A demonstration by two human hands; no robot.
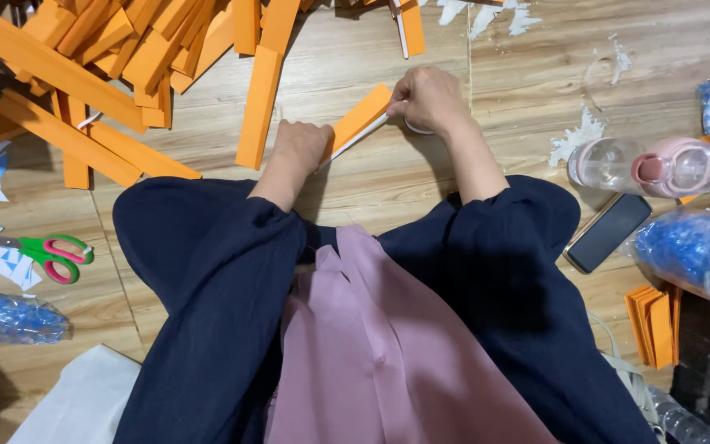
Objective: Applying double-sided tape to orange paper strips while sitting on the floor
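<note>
A flat orange paper strip (357, 122) with a white underside edge lies slanted on the wooden floor.

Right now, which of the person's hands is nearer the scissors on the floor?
Left. The left hand is up and right of the scissors; the right hand is farther right, both gripping the orange strip.

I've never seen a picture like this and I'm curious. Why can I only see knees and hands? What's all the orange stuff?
The camera sits on a person's head and looks down, so you see their lap, knees and two bare hands. The person sits on a wooden floor. The left hand and right hand each pinch one end of an orange paper strip. A big pile of orange strips lies at the upper left. Scissors with green and pink handles lie on the left. On the right lie a clear bottle with a pink band, a dark phone and blue plastic bags.
</note>
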